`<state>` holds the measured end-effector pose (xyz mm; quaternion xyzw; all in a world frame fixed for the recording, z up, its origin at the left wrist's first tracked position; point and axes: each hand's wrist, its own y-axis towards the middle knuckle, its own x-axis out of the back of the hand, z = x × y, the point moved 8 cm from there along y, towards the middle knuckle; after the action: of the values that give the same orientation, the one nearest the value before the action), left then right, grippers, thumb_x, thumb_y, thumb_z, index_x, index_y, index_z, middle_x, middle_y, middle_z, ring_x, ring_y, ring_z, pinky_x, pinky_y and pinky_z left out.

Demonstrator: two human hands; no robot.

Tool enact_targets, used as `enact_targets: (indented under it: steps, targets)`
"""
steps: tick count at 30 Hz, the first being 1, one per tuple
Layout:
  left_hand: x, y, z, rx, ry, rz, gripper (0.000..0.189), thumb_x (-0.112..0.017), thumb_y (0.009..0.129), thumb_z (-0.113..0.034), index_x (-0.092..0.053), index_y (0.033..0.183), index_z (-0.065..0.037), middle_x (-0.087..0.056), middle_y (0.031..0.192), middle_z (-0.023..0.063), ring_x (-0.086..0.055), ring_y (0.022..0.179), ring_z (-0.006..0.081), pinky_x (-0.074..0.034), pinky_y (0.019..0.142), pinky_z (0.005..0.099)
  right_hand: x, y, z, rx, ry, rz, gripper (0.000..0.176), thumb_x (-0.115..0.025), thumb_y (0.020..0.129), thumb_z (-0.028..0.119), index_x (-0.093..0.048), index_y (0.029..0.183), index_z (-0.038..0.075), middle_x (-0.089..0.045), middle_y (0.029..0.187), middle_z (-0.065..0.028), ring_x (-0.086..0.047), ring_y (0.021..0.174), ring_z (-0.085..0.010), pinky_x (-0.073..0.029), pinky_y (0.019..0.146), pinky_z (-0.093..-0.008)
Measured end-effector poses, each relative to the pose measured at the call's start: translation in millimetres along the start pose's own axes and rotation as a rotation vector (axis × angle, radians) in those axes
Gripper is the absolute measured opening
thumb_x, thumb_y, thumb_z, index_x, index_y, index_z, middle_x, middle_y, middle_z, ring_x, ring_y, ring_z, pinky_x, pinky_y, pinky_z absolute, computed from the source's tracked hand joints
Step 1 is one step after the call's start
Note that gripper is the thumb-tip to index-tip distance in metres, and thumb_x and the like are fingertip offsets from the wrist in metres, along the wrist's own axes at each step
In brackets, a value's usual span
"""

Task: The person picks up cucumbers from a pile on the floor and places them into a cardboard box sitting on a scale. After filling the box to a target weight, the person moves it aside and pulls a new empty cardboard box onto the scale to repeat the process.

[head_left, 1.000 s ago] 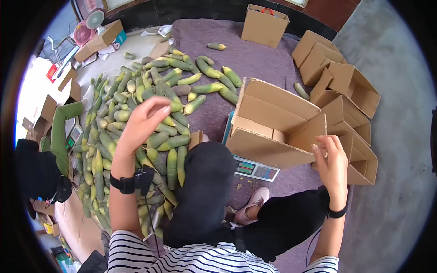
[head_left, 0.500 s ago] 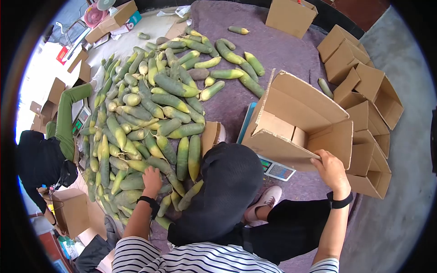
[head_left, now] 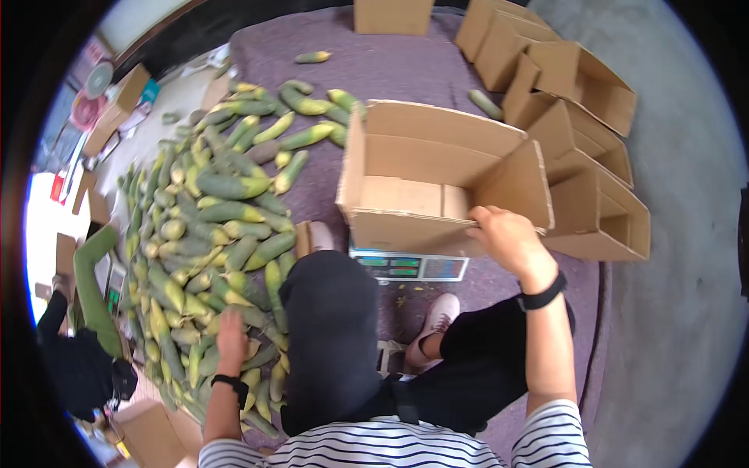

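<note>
My right hand (head_left: 507, 238) grips the near top edge of an open cardboard box (head_left: 421, 228), close to its right corner. Inside, the box shows bare cardboard. It sits on a digital scale (head_left: 406, 267) whose green-lit display faces me. My left hand (head_left: 232, 342) is over the near part of a large heap of green radishes (head_left: 226, 210), at or against one of them. Its fingers are blurred, so I cannot make out whether they hold a radish.
More open cardboard boxes (head_left: 599, 210) stand along the right edge of the purple mat (head_left: 265, 35). Another box (head_left: 392, 15) is at the back. Single radishes (head_left: 485, 104) lie apart from the heap. At far left another person (head_left: 78, 366) in dark clothing bends beside a box (head_left: 160, 433).
My view has swung right. The box now sits squarer on the scale, with my right hand still on its edge. My left hand remains at the near side of the heap.
</note>
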<state>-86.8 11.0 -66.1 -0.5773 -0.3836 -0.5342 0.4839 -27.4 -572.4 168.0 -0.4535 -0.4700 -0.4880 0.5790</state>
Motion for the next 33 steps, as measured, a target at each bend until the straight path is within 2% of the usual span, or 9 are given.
enact_targets:
  steps: [7,11,15,21,22,24,25,29,33]
  targets:
    - [197.7,59.4,-11.0,0.260,-0.661,-0.533,0.051,-0.067,0.086,-0.011,-0.047,0.131,0.003,-0.055,0.126,0.0165,-0.054,0.116,0.0263,-0.040,0.101,0.0366,-6.4,6.8,8.0,0.026,-0.020,0.037,0.015,-0.063,0.083,0.017,-0.061,0.090,0.004,-0.066,0.087,-0.0149,-0.066,0.086,-0.0332,-0.053,0.074,-0.0427]
    - [331.2,84.8,-111.5,-0.030,-1.304,-0.669,0.051,-0.063,0.090,-0.013,-0.044,0.134,0.001,-0.052,0.129,0.0140,-0.055,0.114,0.0232,-0.050,0.093,0.0342,-13.7,10.2,7.4,-0.012,-0.062,0.138,0.015,-0.062,0.086,0.017,-0.062,0.092,0.004,-0.067,0.088,-0.0154,-0.066,0.087,-0.0329,-0.052,0.075,-0.0430]
    - [386.7,120.4,-208.3,-0.269,-1.508,-0.630,0.046,-0.061,0.090,-0.010,-0.045,0.133,-0.001,-0.053,0.124,0.0117,-0.057,0.110,0.0197,-0.053,0.090,0.0331,-11.5,9.7,12.2,-0.012,-0.084,0.148,0.016,-0.055,0.081,0.005,-0.065,0.094,0.004,-0.069,0.090,-0.0141,-0.067,0.090,-0.0322,-0.054,0.075,-0.0431]
    - [314.7,188.6,-308.6,-0.383,-1.533,-0.235,0.034,-0.061,0.090,-0.009,-0.053,0.122,-0.002,-0.060,0.114,0.0101,-0.059,0.103,0.0186,-0.050,0.088,0.0325,-15.6,8.0,7.0,0.005,-0.062,0.146,0.014,-0.060,0.086,0.018,-0.063,0.090,0.005,-0.068,0.084,-0.0153,-0.066,0.083,-0.0337,-0.052,0.072,-0.0438]
    - [308.4,186.7,-297.4,-0.363,-1.529,-0.240,0.034,-0.061,0.090,-0.009,-0.053,0.122,-0.002,-0.060,0.114,0.0101,-0.059,0.103,0.0186,-0.050,0.088,0.0325,-15.5,6.9,6.8,0.025,-0.052,0.129,0.014,-0.060,0.086,0.018,-0.063,0.090,0.005,-0.068,0.084,-0.0157,-0.066,0.082,-0.0340,-0.052,0.072,-0.0438]
    - [319.6,169.6,-287.1,-0.505,-0.696,-0.437,0.027,-0.062,0.089,-0.009,-0.057,0.114,-0.002,-0.063,0.107,0.0127,-0.061,0.102,0.0241,-0.047,0.088,0.0335,-15.2,5.0,7.2,0.045,-0.032,0.117,0.014,-0.060,0.086,0.018,-0.062,0.089,0.005,-0.067,0.083,-0.0160,-0.066,0.082,-0.0343,-0.052,0.072,-0.0438]
    - [324.7,159.9,-271.1,-0.494,-0.696,-0.543,0.021,-0.062,0.088,-0.010,-0.060,0.107,-0.002,-0.064,0.104,0.0155,-0.062,0.100,0.0299,-0.047,0.086,0.0353,-18.8,2.6,8.1,0.058,-0.067,0.188,0.014,-0.061,0.085,0.019,-0.062,0.088,0.005,-0.067,0.083,-0.0161,-0.066,0.082,-0.0343,-0.052,0.071,-0.0440]
    - [250.4,149.5,-162.2,-0.070,-0.984,-0.304,0.018,-0.060,0.088,-0.008,-0.061,0.105,-0.001,-0.066,0.098,0.0150,-0.065,0.089,0.0238,-0.049,0.080,0.0331,-15.5,3.3,23.2,0.133,-0.014,0.135,0.016,-0.062,0.085,0.020,-0.061,0.086,0.004,-0.066,0.082,-0.0163,-0.065,0.081,-0.0347,-0.051,0.071,-0.0445]
    - [106.4,107.7,-83.4,0.151,-0.684,0.061,0.021,-0.064,0.085,-0.015,-0.061,0.100,0.000,-0.066,0.085,0.0167,-0.064,0.079,0.0236,-0.051,0.072,0.0336,-9.1,5.6,20.0,0.079,-0.043,0.119,0.018,-0.061,0.087,0.021,-0.058,0.088,0.003,-0.066,0.083,-0.0168,-0.065,0.082,-0.0358,-0.052,0.071,-0.0446]
